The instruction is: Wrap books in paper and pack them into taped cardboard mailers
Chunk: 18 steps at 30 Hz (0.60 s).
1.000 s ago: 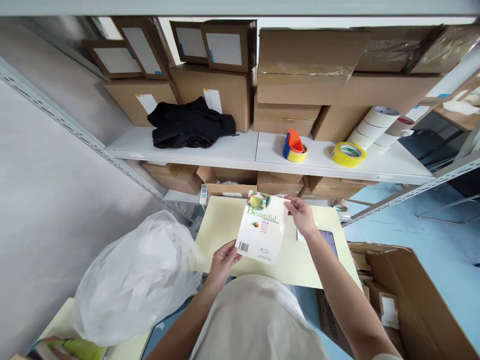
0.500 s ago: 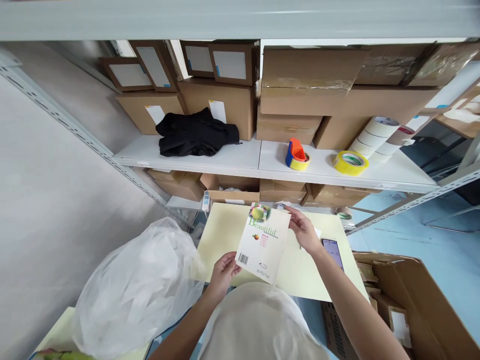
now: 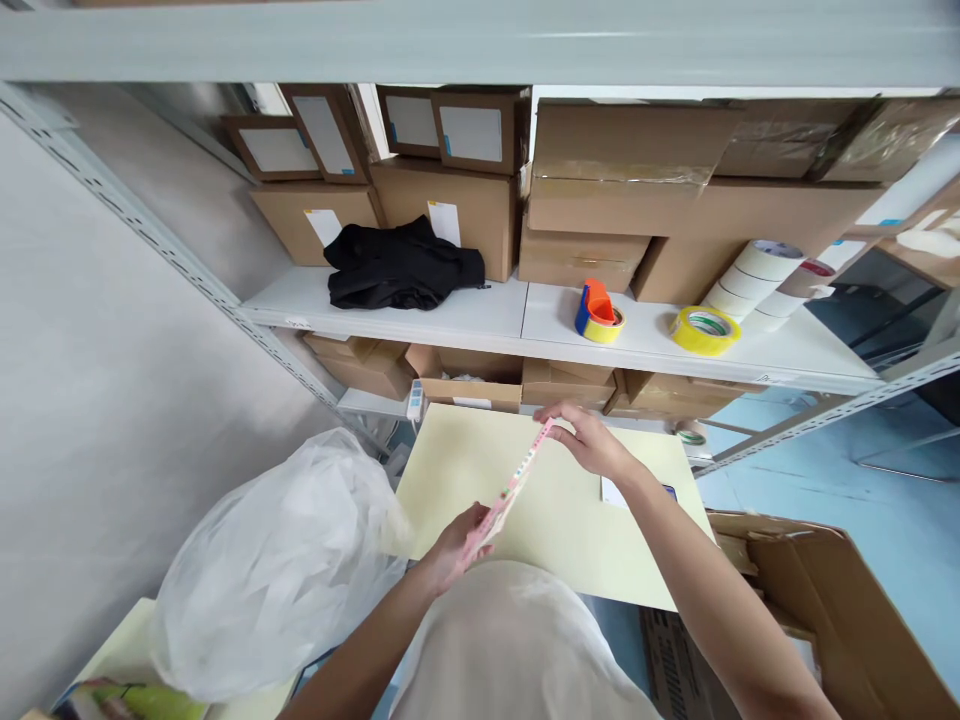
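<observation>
pinching a booklet (image 3: 518,480), left grip (image 3: 459,545) and right grip (image 3: 586,440) narrow

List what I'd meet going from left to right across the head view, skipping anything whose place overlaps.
Stuffed translucent plastic bag → thin pink-edged booklet, held in the left hand → orange-and-blue tape dispenser → yellow roll of packing tape.

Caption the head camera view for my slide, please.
Left hand and right hand hold a thin booklet edge-on above a pale table.
</observation>
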{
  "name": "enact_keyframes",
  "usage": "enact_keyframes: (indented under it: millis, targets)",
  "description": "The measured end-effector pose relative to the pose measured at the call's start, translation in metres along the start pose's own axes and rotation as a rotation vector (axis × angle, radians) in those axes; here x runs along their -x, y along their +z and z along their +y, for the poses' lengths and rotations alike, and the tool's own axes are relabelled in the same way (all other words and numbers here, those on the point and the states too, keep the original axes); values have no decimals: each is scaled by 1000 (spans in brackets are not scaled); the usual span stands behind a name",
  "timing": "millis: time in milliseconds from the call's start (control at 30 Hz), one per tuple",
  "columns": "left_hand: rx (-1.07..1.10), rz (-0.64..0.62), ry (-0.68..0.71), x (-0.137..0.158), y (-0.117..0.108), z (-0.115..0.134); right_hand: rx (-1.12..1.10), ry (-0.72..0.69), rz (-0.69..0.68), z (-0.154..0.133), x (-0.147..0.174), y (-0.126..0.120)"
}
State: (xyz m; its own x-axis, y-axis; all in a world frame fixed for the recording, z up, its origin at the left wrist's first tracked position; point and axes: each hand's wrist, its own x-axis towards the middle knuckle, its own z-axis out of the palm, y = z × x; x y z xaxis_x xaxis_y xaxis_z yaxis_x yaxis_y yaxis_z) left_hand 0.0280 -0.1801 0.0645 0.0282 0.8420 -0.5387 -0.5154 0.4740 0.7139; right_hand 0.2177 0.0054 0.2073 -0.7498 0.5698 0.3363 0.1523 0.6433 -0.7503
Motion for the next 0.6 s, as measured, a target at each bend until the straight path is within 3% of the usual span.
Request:
enact_keyframes:
  millis: [67,133,233,367,467,600]
  targets:
    - [28,-12,29,2,-1,10,-23,42,-27,-5,-4,1]
    - [0,18,175,5,-3,23,-46,71,-29,-6,-7,1]
    - [-273,56,368,11,-3,40,-37,80,-5,-5,-9,-1]
    - [-598,196,489,14,6,46,-50,127,48,-3,-11,0]
    - [-554,280,507,13,11,37,-88,193,65,-1,-8,-4]
    - [-374,278,412,16,7,24,-105,277,-69,10,10,-20]
